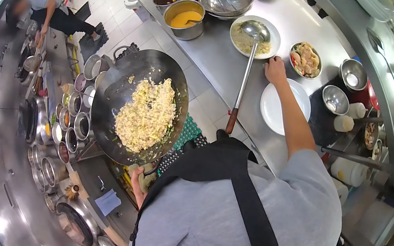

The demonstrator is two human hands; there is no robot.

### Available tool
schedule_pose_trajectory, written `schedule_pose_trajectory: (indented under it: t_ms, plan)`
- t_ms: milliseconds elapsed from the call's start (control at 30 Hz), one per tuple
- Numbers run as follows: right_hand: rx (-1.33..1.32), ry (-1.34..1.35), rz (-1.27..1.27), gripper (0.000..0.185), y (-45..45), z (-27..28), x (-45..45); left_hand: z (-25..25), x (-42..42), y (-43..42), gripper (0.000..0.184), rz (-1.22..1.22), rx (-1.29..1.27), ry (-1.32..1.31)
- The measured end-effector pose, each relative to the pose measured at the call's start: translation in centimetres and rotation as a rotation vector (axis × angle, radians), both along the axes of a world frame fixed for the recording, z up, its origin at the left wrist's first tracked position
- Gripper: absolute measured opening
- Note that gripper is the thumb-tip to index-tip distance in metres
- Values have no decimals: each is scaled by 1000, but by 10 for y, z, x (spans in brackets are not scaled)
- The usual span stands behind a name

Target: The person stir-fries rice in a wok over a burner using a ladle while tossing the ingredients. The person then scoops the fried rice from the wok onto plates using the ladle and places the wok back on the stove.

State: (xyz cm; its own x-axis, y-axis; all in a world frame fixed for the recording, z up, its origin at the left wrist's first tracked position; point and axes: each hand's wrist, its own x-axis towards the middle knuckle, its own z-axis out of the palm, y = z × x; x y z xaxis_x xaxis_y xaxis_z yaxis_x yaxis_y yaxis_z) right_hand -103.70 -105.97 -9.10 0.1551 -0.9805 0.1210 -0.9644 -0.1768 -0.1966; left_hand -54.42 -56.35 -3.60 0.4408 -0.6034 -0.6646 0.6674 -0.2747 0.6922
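A large dark wok (101,108) holds a heap of fried rice (149,115) with green bits. My left hand (138,186) is closed around a cloth (148,178) at the wok's near edge, by its handle. Over on the steel counter, my right hand (276,69) touches or nearly touches the rim of a white plate (234,37) with some rice on it; its fingertips are hard to make out. A long-handled ladle (245,79) lies with its bowl on that plate. An empty white plate (282,108) sits beneath my right forearm.
A bowl of raw-looking meat (306,60), steel bowls (335,99) and a pot of yellow liquid (184,18) stand on the counter (216,69). Many ingredient containers (71,118) line the left side. A co-worker (45,6) stands at the far left.
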Motion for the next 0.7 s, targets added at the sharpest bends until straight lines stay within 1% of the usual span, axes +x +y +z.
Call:
schedule_pose_trajectory:
  t_ms: [67,100,167,200,267,300,333,367,433,500,533,600,667,700]
  plan:
    - [21,15,18,25,5,7,10,0,8,4,46,-30,-122,254]
    - [44,46,35,24,6,13,14,24,12,-18,48,30,-126,535]
    - [91,117,36,21,6,14,22,39,4,-26,54,75,-71,597]
    - [111,156,18,20,5,11,27,39,-9,-23,57,58,-14,379]
    - [106,227,29,19,2,-1,27,42,-28,-22,62,-24,27,54]
    - [81,261,60,19,2,-6,27,46,-35,-22,63,-85,12,-53]
    - [56,294,92,19,-1,-10,27,40,-34,-20,64,-102,15,-69]
    - [70,270,74,19,-3,-14,25,34,-33,-17,65,-119,18,-86]
    - [103,222,39,19,6,-3,34,-6,-13,6,65,-86,22,18]
    - [45,185,50,17,2,-2,30,-33,-2,24,65,-99,-52,37]
    - [19,169,58,16,0,-5,23,-35,-3,28,65,-113,-75,16]
    - [-2,100,-14,15,-15,-11,1,-34,-7,30,65,-140,-89,-33]
    - [22,20,-77,15,-23,-2,-6,-9,-18,17,64,-133,-63,-60]
    - [51,-28,-101,15,-33,25,-6,20,-32,0,64,-109,-51,-60]
